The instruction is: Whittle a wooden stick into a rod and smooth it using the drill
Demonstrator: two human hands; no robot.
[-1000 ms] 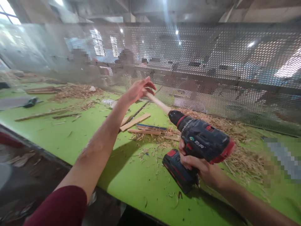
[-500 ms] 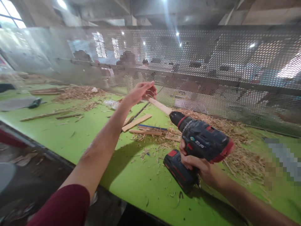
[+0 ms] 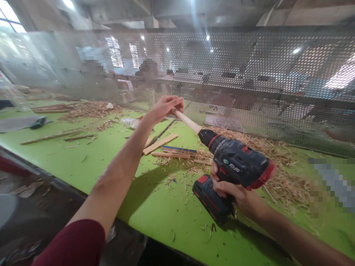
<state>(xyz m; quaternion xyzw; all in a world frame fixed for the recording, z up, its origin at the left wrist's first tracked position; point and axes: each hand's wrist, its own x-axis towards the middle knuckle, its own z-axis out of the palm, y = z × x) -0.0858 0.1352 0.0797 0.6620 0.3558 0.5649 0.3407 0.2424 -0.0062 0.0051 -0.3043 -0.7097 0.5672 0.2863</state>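
Observation:
My right hand is wrapped around the handle of a black and red cordless drill, which points up and to the left above the green table. A pale wooden stick is clamped in the drill's chuck. At the stick's far end, my left hand has its fingers closed around the wood, and that tip is hidden by the fingers. Below the stick lie a flat wooden strip, a thin dark rod and a rounder wooden piece.
Wood shavings are heaped at the right, with another pile at the back left. A perforated metal screen stands along the table's far edge. A clear plastic bottle lies behind my left forearm. Wooden sticks lie at the left.
The stick's surface shows a different side, smoother and rounder in outline, as if turned. Both hands keep nearly the same place; the whole view has shifted slightly.

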